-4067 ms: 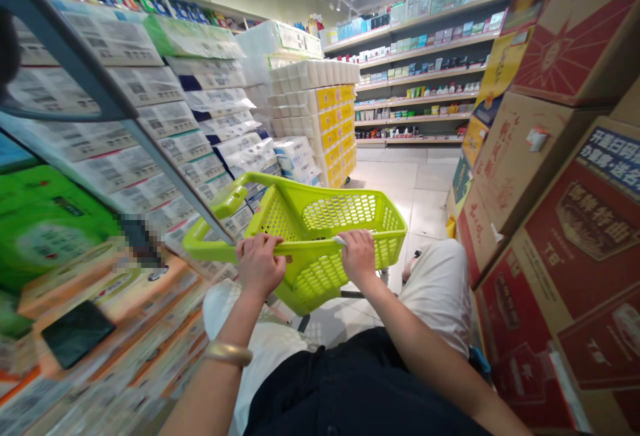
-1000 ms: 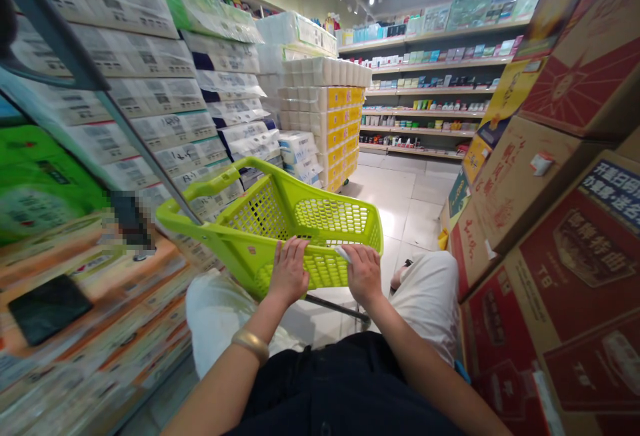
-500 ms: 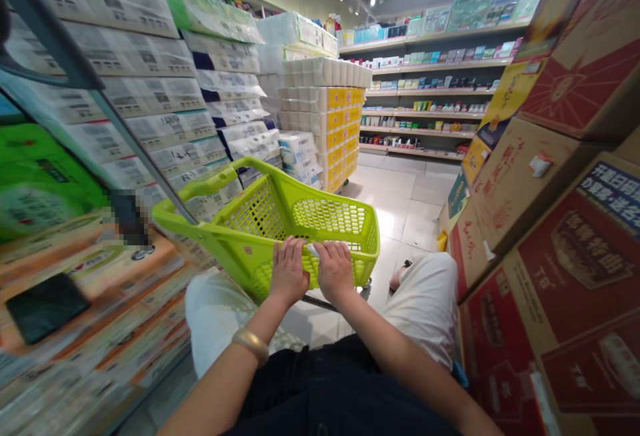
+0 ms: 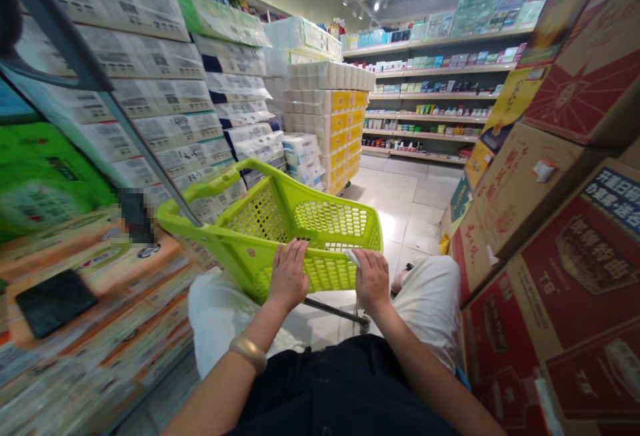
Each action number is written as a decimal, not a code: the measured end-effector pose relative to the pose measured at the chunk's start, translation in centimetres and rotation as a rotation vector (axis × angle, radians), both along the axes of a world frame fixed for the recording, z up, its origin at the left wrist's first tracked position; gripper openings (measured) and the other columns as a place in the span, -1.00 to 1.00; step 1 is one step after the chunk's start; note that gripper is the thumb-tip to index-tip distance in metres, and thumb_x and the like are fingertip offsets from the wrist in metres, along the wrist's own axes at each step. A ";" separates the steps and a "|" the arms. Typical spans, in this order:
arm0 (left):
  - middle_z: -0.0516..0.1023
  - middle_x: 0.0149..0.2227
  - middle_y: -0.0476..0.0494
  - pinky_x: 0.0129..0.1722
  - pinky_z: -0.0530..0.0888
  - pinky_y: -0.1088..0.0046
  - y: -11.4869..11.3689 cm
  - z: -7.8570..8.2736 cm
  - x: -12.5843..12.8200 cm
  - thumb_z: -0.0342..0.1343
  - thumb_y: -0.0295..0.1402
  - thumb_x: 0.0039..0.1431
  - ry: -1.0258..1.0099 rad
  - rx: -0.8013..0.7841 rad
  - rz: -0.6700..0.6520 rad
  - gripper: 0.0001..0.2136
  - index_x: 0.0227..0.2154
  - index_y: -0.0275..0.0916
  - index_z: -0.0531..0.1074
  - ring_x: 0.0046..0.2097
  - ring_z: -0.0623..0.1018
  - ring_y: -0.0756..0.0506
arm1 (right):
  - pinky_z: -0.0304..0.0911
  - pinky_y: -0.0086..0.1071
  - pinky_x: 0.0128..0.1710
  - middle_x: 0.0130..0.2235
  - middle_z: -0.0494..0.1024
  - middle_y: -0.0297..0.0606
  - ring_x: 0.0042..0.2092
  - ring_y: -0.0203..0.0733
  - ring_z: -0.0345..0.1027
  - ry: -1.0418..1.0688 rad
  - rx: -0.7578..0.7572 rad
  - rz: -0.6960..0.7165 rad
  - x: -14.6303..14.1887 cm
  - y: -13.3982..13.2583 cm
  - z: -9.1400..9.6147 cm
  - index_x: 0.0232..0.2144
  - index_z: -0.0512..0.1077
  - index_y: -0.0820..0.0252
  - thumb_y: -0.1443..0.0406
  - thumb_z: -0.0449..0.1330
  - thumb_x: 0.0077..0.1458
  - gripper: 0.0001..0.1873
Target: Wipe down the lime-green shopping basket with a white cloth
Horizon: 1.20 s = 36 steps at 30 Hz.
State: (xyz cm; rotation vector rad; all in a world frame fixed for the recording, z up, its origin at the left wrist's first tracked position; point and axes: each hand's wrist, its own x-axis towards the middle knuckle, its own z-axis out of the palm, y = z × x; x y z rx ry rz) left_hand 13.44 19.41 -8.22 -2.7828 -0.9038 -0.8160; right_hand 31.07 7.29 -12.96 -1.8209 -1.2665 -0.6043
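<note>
A lime-green plastic shopping cart (image 4: 305, 223) with perforated sides stands in front of my knees, its basket holding nothing that I can see. My left hand (image 4: 289, 276) is hooked over the near rim, fingers bent onto the edge. Farther right on that same rim, near the front corner, my right hand (image 4: 373, 277) presses down a small white wipe or tissue (image 4: 353, 257). Only a bit of it shows beside the fingers; the rest is under the hand.
Stacked tissue packs (image 4: 150, 109) line the left side. A dark phone-like slab (image 4: 56, 303) lies on orange packs there. Red and brown cartons (image 4: 565, 249) rise close on my right. Stocked shelves (image 4: 425, 96) stand at the back, beyond the tiled floor (image 4: 400, 203).
My right hand has slid right along the cart's rim with the white wipe, away from my left hand. My left hand stays at about the same spot on the rim.
</note>
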 end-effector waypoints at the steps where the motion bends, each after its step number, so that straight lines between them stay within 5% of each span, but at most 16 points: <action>1: 0.36 0.19 -0.27 0.35 -0.02 0.12 -0.1 0.0 0.1 -0.03 -0.55 -0.08 -0.001 -0.001 0.003 -0.36 0.18 -0.33 0.20 0.29 0.24 -0.23 | 0.01 -0.17 0.18 -0.08 0.49 -0.18 0.02 -0.10 0.22 0.019 -0.004 -0.008 -0.3 0.2 0.2 -0.02 0.42 0.16 0.47 -0.01 0.15 -0.60; 11: 0.33 0.22 -0.30 0.35 -0.03 0.11 -0.7 -0.3 0.4 -0.04 -0.55 -0.08 0.032 0.016 0.012 -0.33 0.20 -0.39 0.17 0.30 0.20 -0.23 | 0.00 -0.21 0.16 -0.07 0.52 -0.23 -0.03 -0.12 0.27 -0.028 -0.114 0.177 -6.0 5.6 3.0 0.01 0.40 0.09 0.44 0.05 0.17 -0.62; 17: 0.27 0.24 -0.30 0.35 -0.02 0.13 -0.5 0.0 0.1 -0.04 -0.54 -0.07 0.122 0.021 -0.041 -0.29 0.25 -0.41 0.08 0.32 0.15 -0.23 | -0.05 -0.20 0.21 -0.06 0.51 -0.24 0.03 -0.13 0.25 -0.037 -0.049 0.112 -1.6 2.5 1.3 -0.02 0.41 0.09 0.46 0.02 0.14 -0.61; 23: 0.24 0.25 -0.31 0.36 -0.03 0.08 -0.2 0.0 0.6 -0.02 -0.53 -0.08 0.141 -0.015 -0.058 -0.26 0.27 -0.40 0.05 0.34 0.10 -0.25 | 0.10 -0.20 0.11 -0.14 0.50 -0.18 -0.04 -0.09 0.27 -0.036 0.002 0.047 4.2 -0.9 -0.4 -0.09 0.44 0.16 0.45 -0.02 0.15 -0.65; 36: 0.22 0.26 -0.30 0.38 -0.08 0.09 0.7 0.6 2.3 -0.01 -0.56 -0.11 0.175 -0.076 -0.137 -0.25 0.26 -0.38 0.06 0.36 0.05 -0.22 | 0.10 -0.15 0.10 -0.15 0.50 -0.19 -0.04 -0.07 0.25 -0.023 0.060 -0.013 4.4 -2.2 -1.1 -0.08 0.43 0.13 0.42 -0.03 0.18 -0.66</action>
